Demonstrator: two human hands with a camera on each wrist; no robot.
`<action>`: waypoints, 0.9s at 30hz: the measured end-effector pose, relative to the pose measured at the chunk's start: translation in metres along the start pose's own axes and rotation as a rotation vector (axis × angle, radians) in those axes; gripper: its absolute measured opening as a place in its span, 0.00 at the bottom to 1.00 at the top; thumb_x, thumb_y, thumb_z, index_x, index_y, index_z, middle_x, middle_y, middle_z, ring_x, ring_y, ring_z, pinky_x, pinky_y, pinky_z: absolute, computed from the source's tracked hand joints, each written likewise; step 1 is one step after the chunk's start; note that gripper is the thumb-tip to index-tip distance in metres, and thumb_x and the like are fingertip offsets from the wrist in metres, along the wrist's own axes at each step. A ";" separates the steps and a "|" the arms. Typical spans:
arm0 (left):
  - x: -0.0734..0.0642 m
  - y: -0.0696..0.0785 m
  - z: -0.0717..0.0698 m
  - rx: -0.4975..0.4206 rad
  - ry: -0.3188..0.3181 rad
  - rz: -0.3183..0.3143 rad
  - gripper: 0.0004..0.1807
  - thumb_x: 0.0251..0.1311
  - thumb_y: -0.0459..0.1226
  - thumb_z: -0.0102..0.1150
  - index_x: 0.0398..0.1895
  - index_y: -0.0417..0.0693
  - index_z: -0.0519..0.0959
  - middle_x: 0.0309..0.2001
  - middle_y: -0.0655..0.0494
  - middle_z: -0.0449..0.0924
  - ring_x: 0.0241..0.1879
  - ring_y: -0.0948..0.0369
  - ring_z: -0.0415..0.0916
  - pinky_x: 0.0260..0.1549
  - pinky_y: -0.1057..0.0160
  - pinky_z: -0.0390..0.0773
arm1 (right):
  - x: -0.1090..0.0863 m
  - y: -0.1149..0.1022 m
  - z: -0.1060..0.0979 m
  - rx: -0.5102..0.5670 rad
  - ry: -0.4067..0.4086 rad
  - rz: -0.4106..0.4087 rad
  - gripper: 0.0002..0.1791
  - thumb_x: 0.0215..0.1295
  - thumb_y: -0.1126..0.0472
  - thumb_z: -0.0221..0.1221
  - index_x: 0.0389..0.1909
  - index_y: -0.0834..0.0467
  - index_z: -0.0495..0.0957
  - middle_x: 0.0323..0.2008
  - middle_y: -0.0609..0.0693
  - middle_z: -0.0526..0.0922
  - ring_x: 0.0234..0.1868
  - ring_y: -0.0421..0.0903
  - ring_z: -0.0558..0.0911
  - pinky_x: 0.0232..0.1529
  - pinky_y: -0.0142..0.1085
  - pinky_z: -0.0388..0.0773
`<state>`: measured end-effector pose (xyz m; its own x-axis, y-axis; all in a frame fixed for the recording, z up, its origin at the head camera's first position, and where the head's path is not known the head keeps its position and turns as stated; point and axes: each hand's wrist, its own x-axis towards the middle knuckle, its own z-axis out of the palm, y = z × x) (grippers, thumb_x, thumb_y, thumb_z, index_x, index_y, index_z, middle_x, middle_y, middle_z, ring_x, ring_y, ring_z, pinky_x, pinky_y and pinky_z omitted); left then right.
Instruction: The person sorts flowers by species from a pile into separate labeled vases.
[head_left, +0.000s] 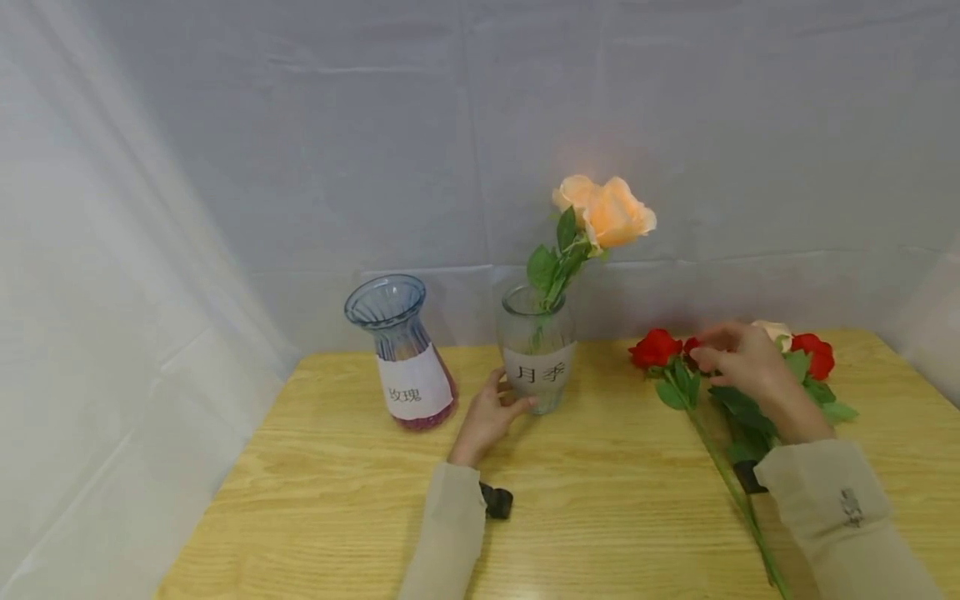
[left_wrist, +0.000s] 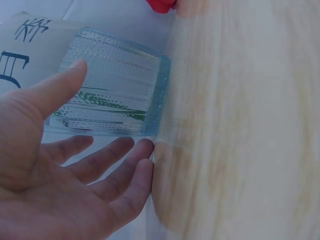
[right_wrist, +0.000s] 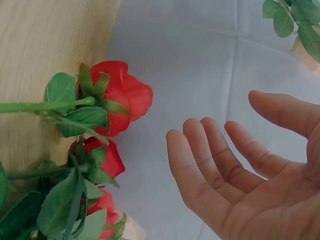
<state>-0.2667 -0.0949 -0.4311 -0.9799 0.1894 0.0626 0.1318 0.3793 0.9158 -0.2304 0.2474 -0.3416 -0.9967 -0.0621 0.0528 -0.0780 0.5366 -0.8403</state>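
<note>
- Shows, in the head view, the left hand [head_left: 487,417] at the left side of the clear vase [head_left: 546,337], with thumb across the lower front and fingers relaxed, not clenched. Cannot tell firmly about contact with the glass.
- Shows also the peach flowers [head_left: 609,212] standing in this vase, leaning to the right, and, well apart to the left, the blue-purple vase [head_left: 401,343] upright on the wooden table [head_left: 337,508].
- Shows, at the right, the right hand [head_left: 750,367] over the red flowers [head_left: 655,348], which lie on the table with long stems, beside a pale flower [head_left: 772,332].
- Shows, in the left wrist view, thumb in front of the clear vase, near its paper label [head_left: 540,368], and four fingers released, gently bent beside the glass.
- Shows, in the right wrist view, fingers released and spread, palm open before the grey cloth [head_left: 337,167], apart from the red flowers.
</note>
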 end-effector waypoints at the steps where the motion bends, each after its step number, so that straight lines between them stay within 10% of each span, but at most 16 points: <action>1: 0.000 0.000 0.000 0.000 -0.001 -0.002 0.40 0.66 0.38 0.67 0.76 0.35 0.59 0.64 0.31 0.72 0.59 0.39 0.75 0.54 0.45 0.78 | -0.001 0.001 0.000 0.001 0.002 0.001 0.26 0.78 0.61 0.53 0.64 0.78 0.65 0.54 0.72 0.75 0.45 0.53 0.82 0.42 0.39 0.85; 16: -0.001 0.000 0.001 -0.009 -0.005 0.005 0.40 0.66 0.37 0.67 0.75 0.35 0.59 0.63 0.30 0.71 0.58 0.38 0.75 0.53 0.45 0.79 | -0.013 0.025 -0.019 0.011 0.025 0.033 0.27 0.77 0.62 0.54 0.66 0.78 0.64 0.55 0.74 0.74 0.36 0.33 0.80 0.39 0.39 0.86; 27: -0.002 0.001 -0.001 -0.005 -0.004 -0.005 0.39 0.66 0.37 0.67 0.75 0.35 0.60 0.63 0.31 0.72 0.58 0.39 0.75 0.53 0.45 0.79 | -0.025 0.044 -0.037 -0.033 0.022 0.065 0.26 0.79 0.64 0.48 0.65 0.82 0.61 0.59 0.79 0.69 0.39 0.38 0.81 0.39 0.41 0.86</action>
<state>-0.2646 -0.0955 -0.4296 -0.9799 0.1911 0.0569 0.1265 0.3758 0.9180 -0.2098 0.3036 -0.3595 -0.9999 -0.0078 0.0114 -0.0139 0.5666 -0.8239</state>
